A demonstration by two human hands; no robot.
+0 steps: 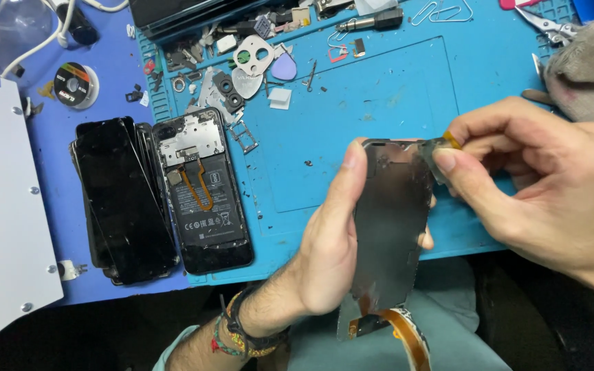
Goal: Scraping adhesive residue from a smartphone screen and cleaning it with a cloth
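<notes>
My left hand [328, 237] grips a dark phone screen panel [390, 227] by its left edge, thumb up along the side, held upright over my lap. An orange flex ribbon [407, 333] hangs from the panel's lower end. My right hand [537, 185] pinches a small piece of film or tape [441, 154] at the panel's top right corner, between thumb and forefinger. An opened phone [204, 192] with its battery and orange cable exposed lies on the blue work mat [379, 89] to the left.
A stack of dark screens [122, 199] lies beside the opened phone. Small parts, camera rings and a pick [256, 65] are scattered at the mat's top. Pliers [548, 27] and a grey cloth [589, 65] are at the top right; a white box [1, 206] stands left.
</notes>
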